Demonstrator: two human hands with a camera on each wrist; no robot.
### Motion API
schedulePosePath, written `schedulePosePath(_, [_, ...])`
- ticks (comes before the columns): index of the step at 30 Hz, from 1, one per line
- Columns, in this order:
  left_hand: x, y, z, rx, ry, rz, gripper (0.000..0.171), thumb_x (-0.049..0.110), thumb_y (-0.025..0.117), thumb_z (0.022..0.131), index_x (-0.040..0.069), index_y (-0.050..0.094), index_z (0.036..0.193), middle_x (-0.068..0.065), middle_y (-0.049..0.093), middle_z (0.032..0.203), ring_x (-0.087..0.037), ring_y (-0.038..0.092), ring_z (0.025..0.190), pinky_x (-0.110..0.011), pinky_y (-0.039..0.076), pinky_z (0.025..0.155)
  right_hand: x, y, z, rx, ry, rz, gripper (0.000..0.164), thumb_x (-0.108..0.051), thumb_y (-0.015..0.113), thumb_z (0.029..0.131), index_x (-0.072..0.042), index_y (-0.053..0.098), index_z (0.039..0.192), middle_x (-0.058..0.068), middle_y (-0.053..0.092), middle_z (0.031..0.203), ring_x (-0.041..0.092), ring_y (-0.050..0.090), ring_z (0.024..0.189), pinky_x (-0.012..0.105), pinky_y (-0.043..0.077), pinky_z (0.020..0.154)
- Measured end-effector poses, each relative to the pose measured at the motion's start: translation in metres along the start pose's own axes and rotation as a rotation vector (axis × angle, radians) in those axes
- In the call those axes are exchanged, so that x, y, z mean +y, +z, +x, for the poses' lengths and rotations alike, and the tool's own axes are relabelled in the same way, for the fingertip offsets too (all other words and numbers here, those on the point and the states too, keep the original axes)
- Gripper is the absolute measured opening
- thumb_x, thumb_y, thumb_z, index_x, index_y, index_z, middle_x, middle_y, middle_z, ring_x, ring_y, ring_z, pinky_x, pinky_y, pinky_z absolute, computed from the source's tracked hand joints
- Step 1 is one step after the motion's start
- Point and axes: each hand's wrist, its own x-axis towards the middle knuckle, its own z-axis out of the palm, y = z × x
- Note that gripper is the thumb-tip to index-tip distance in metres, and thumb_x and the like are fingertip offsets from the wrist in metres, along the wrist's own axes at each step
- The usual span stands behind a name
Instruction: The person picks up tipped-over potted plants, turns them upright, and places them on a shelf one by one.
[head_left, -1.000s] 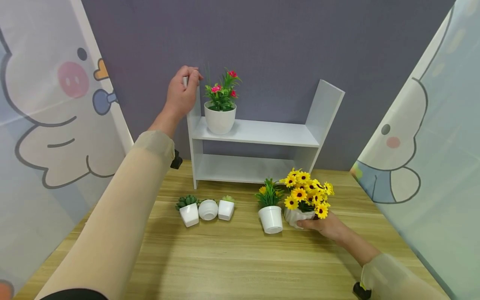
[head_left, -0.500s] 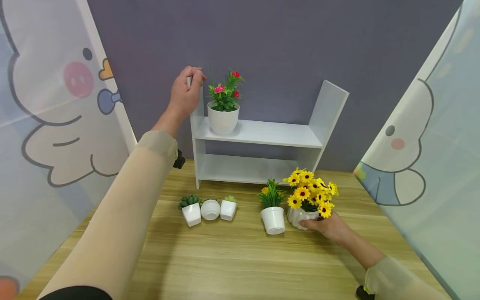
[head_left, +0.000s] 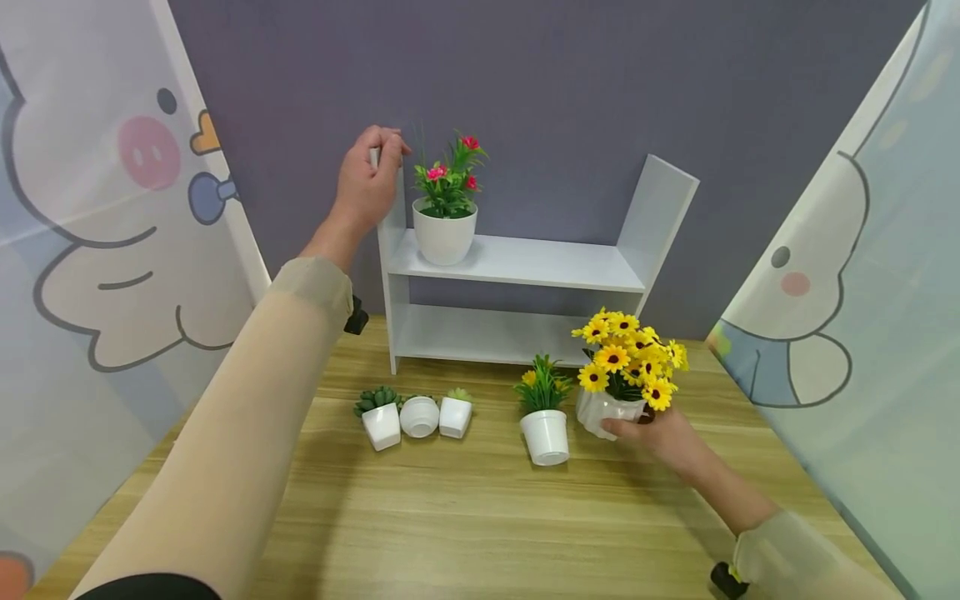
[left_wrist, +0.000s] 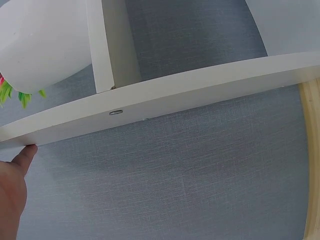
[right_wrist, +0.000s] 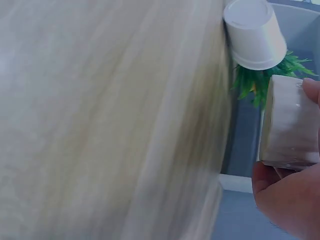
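My right hand (head_left: 663, 437) grips the white pot (head_left: 609, 412) of yellow flowers (head_left: 626, 354), fingers round its right side and thumb in front. In the right wrist view the same pot (right_wrist: 290, 120) shows its wall between thumb and fingers. My left hand (head_left: 367, 179) holds the top of the white shelf's left side panel (head_left: 390, 242), fingers curled over it. In the left wrist view a finger (left_wrist: 26, 155) touches that panel (left_wrist: 160, 97). On the upper board, a white pot with pink flowers (head_left: 444, 233) stands at the left, close to my left hand.
Left of the held pot, a white pot with a green and yellow plant (head_left: 545, 437) leans on the wooden table (head_left: 465, 533). Three small white pots, one with a dark green succulent (head_left: 382, 427), lie in front of the shelf (head_left: 517, 260). A grey wall stands behind.
My right hand has raised the yellow flower pot off the table, shifting it slightly right. My left hand keeps its hold on the shelf panel.
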Motion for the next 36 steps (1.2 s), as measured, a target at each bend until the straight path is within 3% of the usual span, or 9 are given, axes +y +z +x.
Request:
schedulePosePath(6, [0.0, 0.0, 0.0, 0.005, 0.01, -0.003, 0.036, 0.036, 0.046, 0.117, 0.006, 0.064, 0.11, -0.015, 0.066, 0.146, -0.009, 0.055, 0.147, -0.028, 0.046, 0.101, -0.015, -0.003, 0.002, 0.038, -0.096, 0.041, 0.075, -0.013, 0.087, 0.096, -0.005, 0.043, 0.157, 0.019, 0.062, 0.144, 0.014, 0.066, 0.122, 0.022, 0.06, 0.092])
schedulePosePath(11, [0.0, 0.0, 0.001, 0.014, 0.017, -0.003, 0.036, 0.034, 0.046, 0.117, 0.004, 0.062, 0.106, -0.014, 0.068, 0.136, -0.006, 0.055, 0.147, -0.028, 0.047, 0.106, -0.028, -0.006, 0.003, 0.044, -0.145, 0.059, 0.072, -0.011, 0.086, 0.096, -0.006, 0.045, 0.156, 0.017, 0.062, 0.142, 0.001, 0.066, 0.116, 0.025, 0.063, 0.089])
schedulePosePath(14, [0.0, 0.0, 0.002, 0.015, 0.018, -0.005, 0.036, 0.033, 0.046, 0.117, 0.006, 0.06, 0.099, -0.014, 0.067, 0.134, -0.005, 0.054, 0.148, -0.028, 0.046, 0.111, -0.036, -0.009, 0.004, 0.05, -0.133, 0.058, 0.073, -0.013, 0.085, 0.097, -0.007, 0.044, 0.158, 0.016, 0.062, 0.144, 0.007, 0.067, 0.117, 0.026, 0.063, 0.087])
schedulePosePath(17, [0.0, 0.0, 0.002, 0.019, 0.016, -0.011, 0.034, 0.033, 0.047, 0.117, 0.009, 0.06, 0.096, -0.014, 0.068, 0.136, -0.006, 0.055, 0.147, -0.028, 0.046, 0.113, -0.045, -0.012, 0.006, 0.057, -0.067, 0.039, 0.073, -0.021, 0.083, 0.1, -0.008, 0.042, 0.159, 0.017, 0.062, 0.145, 0.017, 0.068, 0.118, 0.025, 0.063, 0.086])
schedulePosePath(21, [0.001, 0.0, 0.002, 0.026, 0.01, -0.008, 0.037, 0.033, 0.047, 0.117, 0.002, 0.062, 0.105, -0.015, 0.068, 0.136, -0.006, 0.055, 0.147, -0.03, 0.047, 0.11, -0.055, -0.015, 0.01, 0.053, 0.008, 0.034, 0.078, -0.031, 0.082, 0.101, -0.01, 0.039, 0.162, 0.018, 0.061, 0.147, 0.027, 0.066, 0.121, 0.025, 0.062, 0.086])
schedulePosePath(25, [0.002, 0.001, 0.002, 0.019, 0.004, 0.002, 0.04, 0.035, 0.046, 0.117, -0.001, 0.063, 0.111, -0.013, 0.068, 0.139, -0.005, 0.054, 0.147, -0.029, 0.046, 0.109, -0.064, -0.018, 0.014, 0.047, 0.018, 0.048, 0.077, -0.033, 0.081, 0.102, -0.011, 0.04, 0.162, 0.018, 0.061, 0.146, 0.028, 0.067, 0.12, 0.027, 0.063, 0.086])
schedulePosePath(29, [0.002, 0.002, 0.002, 0.016, -0.004, -0.007, 0.035, 0.035, 0.047, 0.117, 0.007, 0.064, 0.107, -0.013, 0.068, 0.142, -0.005, 0.055, 0.146, -0.027, 0.046, 0.105, -0.076, -0.02, 0.02, 0.053, 0.041, 0.033, 0.071, -0.039, 0.08, 0.102, -0.004, 0.047, 0.154, 0.019, 0.063, 0.14, 0.025, 0.066, 0.113, 0.029, 0.062, 0.083])
schedulePosePath(32, [0.002, 0.002, 0.001, 0.024, -0.007, -0.011, 0.032, 0.035, 0.047, 0.117, 0.011, 0.065, 0.105, -0.012, 0.069, 0.135, -0.005, 0.056, 0.145, -0.027, 0.046, 0.103, -0.087, -0.02, 0.025, 0.06, 0.055, 0.027, 0.068, -0.042, 0.08, 0.102, 0.0, 0.05, 0.146, 0.019, 0.063, 0.135, 0.026, 0.066, 0.112, 0.029, 0.06, 0.083])
schedulePosePath(36, [0.002, 0.002, 0.0, 0.024, -0.007, -0.006, 0.036, 0.035, 0.046, 0.117, 0.006, 0.064, 0.107, -0.007, 0.068, 0.128, -0.003, 0.055, 0.146, -0.026, 0.046, 0.104, -0.101, -0.02, 0.033, 0.079, 0.05, 0.023, 0.066, -0.044, 0.08, 0.101, 0.001, 0.052, 0.14, 0.018, 0.063, 0.131, 0.03, 0.067, 0.115, 0.029, 0.06, 0.082])
